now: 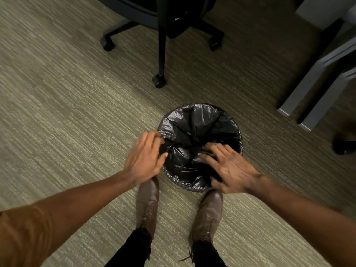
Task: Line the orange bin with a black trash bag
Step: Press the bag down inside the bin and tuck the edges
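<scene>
A round bin stands on the carpet just in front of my shoes, wholly covered by a black trash bag (200, 128) whose edge is folded over the rim; no orange shows. The plastic is crumpled and sags into the middle. My left hand (144, 157) lies at the bin's left rim, fingers curled against the bag's edge. My right hand (229, 168) is over the near right side, fingers spread and pressing on the plastic inside the rim. Both hands are a little blurred.
A black office chair (163, 35) with castors stands beyond the bin. Grey desk legs (312, 81) rise at the right, with another dark castor (344, 145) at the right edge. My brown shoes (148, 205) touch the bin's near side. Striped carpet stretches to the left.
</scene>
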Demonstrator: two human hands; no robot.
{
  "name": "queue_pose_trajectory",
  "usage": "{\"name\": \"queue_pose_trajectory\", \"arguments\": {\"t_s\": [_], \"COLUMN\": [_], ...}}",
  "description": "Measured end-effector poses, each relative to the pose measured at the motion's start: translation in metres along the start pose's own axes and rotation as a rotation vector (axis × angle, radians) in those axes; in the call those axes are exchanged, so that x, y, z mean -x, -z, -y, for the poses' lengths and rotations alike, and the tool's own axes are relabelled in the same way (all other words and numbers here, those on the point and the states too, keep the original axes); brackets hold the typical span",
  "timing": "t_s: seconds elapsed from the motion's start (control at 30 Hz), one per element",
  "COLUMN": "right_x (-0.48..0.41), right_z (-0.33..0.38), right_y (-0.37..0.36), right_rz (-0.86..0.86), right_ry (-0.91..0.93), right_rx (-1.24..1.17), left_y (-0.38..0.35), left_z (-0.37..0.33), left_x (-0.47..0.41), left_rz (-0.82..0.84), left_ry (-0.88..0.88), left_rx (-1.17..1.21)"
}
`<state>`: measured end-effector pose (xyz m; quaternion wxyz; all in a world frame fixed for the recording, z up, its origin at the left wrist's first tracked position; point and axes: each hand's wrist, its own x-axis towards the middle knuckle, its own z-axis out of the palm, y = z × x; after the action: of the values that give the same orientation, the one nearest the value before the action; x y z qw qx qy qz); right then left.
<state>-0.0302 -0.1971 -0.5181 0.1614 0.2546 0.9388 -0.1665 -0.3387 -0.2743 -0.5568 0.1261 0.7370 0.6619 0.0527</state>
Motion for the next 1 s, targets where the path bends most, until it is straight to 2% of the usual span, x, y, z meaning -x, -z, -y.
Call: {"name": "queue_pose_trajectory", "arguments": {"t_s": [0.07, 0.13, 0.27, 0.33, 0.43, 0.73, 1.0], "right_x": [-0.025, -0.057, -0.121, -0.147, -0.176, -0.219, -0.212], "right_z": [0.005, 0.010, 0.024, 0.026, 0.023, -0.002, -0.042], "right_y": [0.007, 0.011, 0.021, 0.022, 0.024, 0.033, 0.045], "right_rz": [-0.075, -0.135, -0.235, -0.243, -0.181, 0.057, 0.007], "right_ry": [0.017, 0.059, 0.145, 0.169, 0.173, 0.077, -0.067], "right_rx": [-0.021, -0.001, 0.059, 0.102, 0.171, 0.325, -0.045], "left_y": [-0.002, -0.007, -0.014, -0.017, -0.024, -0.038, -0.038], "left_z": [-0.009, -0.018, -0.037, -0.045, -0.049, -0.046, -0.041], "left_x": [-0.003, -0.006, -0.016, -0.019, -0.015, -0.002, -0.004], "left_rz": [-0.046, -0.021, 0.002, 0.027, 0.034, 0.100, 0.174], "left_ry": [0.230, 0.418, 0.669, 0.748, 0.791, 0.705, 0.778], "left_rx": [0.122, 0.247, 0.516, 0.567, 0.593, 0.654, 0.729]}}
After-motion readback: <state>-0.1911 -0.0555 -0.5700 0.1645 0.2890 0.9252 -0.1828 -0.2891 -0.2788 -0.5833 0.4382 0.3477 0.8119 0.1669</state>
